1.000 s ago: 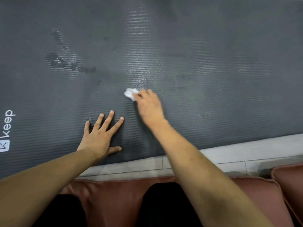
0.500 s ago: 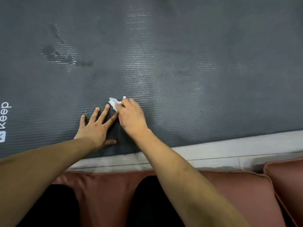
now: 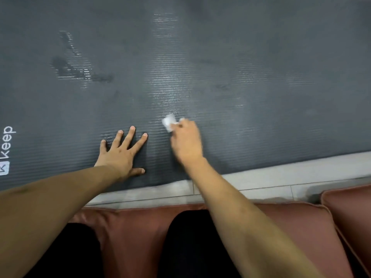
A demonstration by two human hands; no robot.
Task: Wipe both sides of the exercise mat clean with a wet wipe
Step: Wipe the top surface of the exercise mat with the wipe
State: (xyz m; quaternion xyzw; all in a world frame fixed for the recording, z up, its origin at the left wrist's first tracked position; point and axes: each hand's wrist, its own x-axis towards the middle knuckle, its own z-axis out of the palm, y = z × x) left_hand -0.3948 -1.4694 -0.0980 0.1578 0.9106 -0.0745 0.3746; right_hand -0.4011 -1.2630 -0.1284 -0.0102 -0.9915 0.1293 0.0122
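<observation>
A dark grey ribbed exercise mat (image 3: 261, 67) lies flat on the floor and fills the upper part of the view. It bears a white "Keep" logo (image 3: 7, 145) at its left edge. Wet streaks show on it at the upper left and in the middle. My left hand (image 3: 122, 153) presses flat on the mat near its front edge, fingers spread. My right hand (image 3: 186, 141) holds a crumpled white wet wipe (image 3: 169, 121) against the mat just right of the left hand; the hand is blurred.
Pale floor tiles (image 3: 281, 177) run along the mat's front edge. I sit on a reddish-brown cushion (image 3: 136, 237), with dark trouser legs below and a second cushion (image 3: 351, 213) at the right.
My right hand, which had slid left with the wipe until it touched the left hand, has swept back to the right. The left hand stays planted.
</observation>
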